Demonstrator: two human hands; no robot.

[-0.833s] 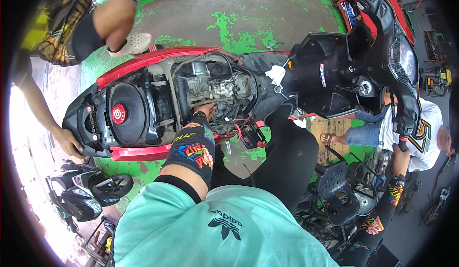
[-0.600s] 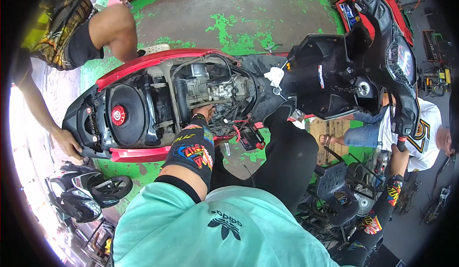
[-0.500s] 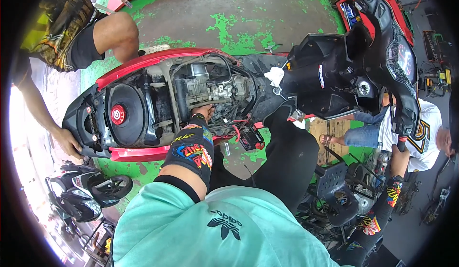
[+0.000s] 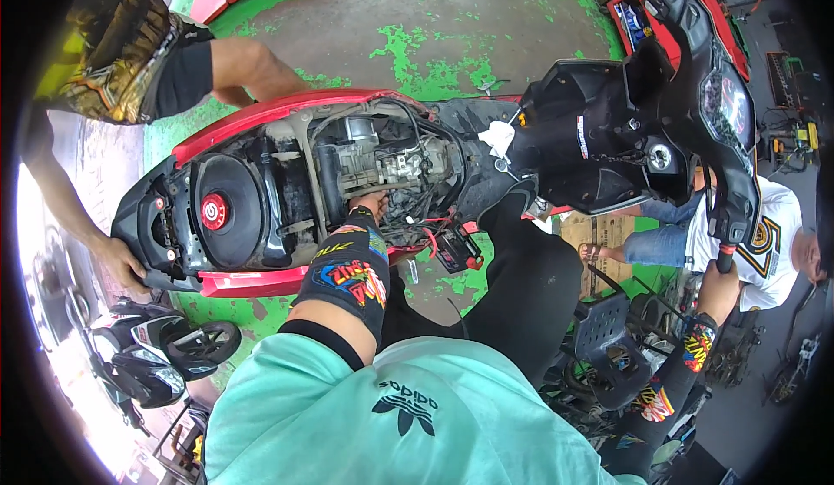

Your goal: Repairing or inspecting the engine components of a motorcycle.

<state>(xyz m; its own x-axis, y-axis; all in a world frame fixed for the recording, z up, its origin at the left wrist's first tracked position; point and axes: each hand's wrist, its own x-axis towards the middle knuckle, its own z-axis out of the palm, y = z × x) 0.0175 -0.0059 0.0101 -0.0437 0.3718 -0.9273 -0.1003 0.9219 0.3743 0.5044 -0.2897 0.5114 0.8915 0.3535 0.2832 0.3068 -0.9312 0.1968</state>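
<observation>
A red and black scooter lies across the view with its seat off, its tail at left and handlebar at right. Within the opened body, my left hand is curled at the near side of the engine; what its fingers hold is hidden. Reaching out to the far right, my right hand is closed around the handlebar grip. Between my left hand and my knee, a battery with red leads hangs by the near side. A key with a white tag lies on the floorboard.
A co-worker's hand rests on the scooter's tail. Another person in a white shirt is beyond the handlebar. A black plastic chair stands at right, a second scooter at lower left. A red tool cabinet is at the back right.
The co-worker's leg has shifted right, and their far hand with a tool has moved up and right toward the top edge. My right arm has shifted slightly; my left hand stays at the engine.
</observation>
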